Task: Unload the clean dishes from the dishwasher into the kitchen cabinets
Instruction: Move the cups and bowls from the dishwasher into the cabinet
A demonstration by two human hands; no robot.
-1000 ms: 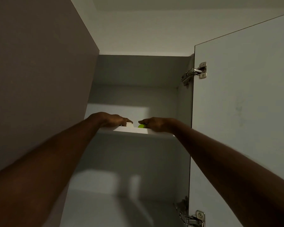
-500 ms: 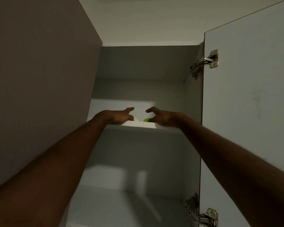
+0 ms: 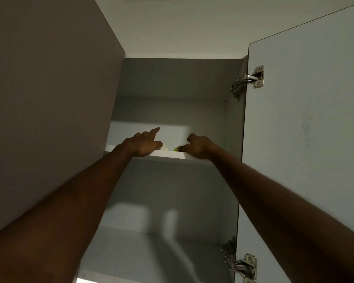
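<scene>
At the left of the frame a flat, matte brown-grey side panel (image 3: 49,99) fills the view up to the pale ceiling. Beside it opens the cabinet (image 3: 172,82), its inner walls smooth, dull grey-white board.

Across the middle of the frame runs the upper shelf (image 3: 168,153), a thin white board seen from below, its front edge straight and bright. The left hand (image 3: 144,142) rests over that edge, forefinger stretched upward and apart from the other fingers, thumb pointing right; it grips nothing that can be seen. Just right of its thumb, on the shelf, shows a small pale rounded piece (image 3: 165,148), too little visible to name. Right next to that sits the lime-green item (image 3: 175,149), only a small glossy curved sliver of it above the shelf edge. The right hand (image 3: 196,146) is touching it, fingers curled and fingertips at the green edge; whether they pinch it cannot be told.

At the right hangs the open door (image 3: 307,139), smooth pale laminate, with two shiny metal hinges (image 3: 247,79).
</scene>
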